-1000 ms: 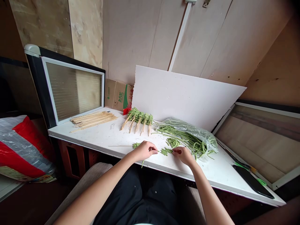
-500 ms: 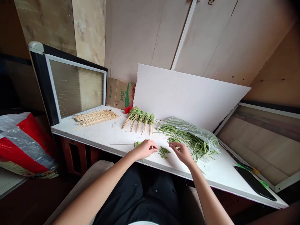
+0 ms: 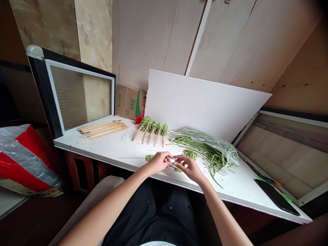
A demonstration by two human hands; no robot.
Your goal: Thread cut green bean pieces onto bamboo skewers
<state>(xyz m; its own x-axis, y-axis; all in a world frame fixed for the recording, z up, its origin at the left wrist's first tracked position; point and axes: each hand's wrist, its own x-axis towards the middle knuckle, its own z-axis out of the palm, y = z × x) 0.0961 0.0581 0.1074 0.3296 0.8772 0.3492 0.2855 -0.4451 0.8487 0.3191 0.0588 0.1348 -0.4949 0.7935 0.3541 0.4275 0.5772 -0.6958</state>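
My left hand [image 3: 161, 163] is closed around a thin bamboo skewer [image 3: 132, 158], which lies roughly level and sticks out to the left. Short green bean pieces [image 3: 149, 157] are threaded on it, just left of the hand. At the left fingertips, my right hand [image 3: 188, 166] is pinched closed; whatever lies between its fingers is too small and covered to make out. Loose cut bean pieces [image 3: 177, 169] lie under the right fingers, partly hidden. Behind that hand is a small pile of cut beans [image 3: 190, 154].
Finished bean skewers [image 3: 153, 128] are stacked at the back of the white table [image 3: 115, 147]. Bare skewers [image 3: 102, 129] lie at left. Long beans [image 3: 205, 148] spill from a clear plastic bag [image 3: 230, 153]. A black phone [image 3: 276, 197] rests at right; a cardboard box [image 3: 129, 102] stands behind.
My right hand has moved left from beside the pile of cut beans to meet the left fingertips. The left hand stays nearly in place, holding the skewer. The view has shifted slightly.
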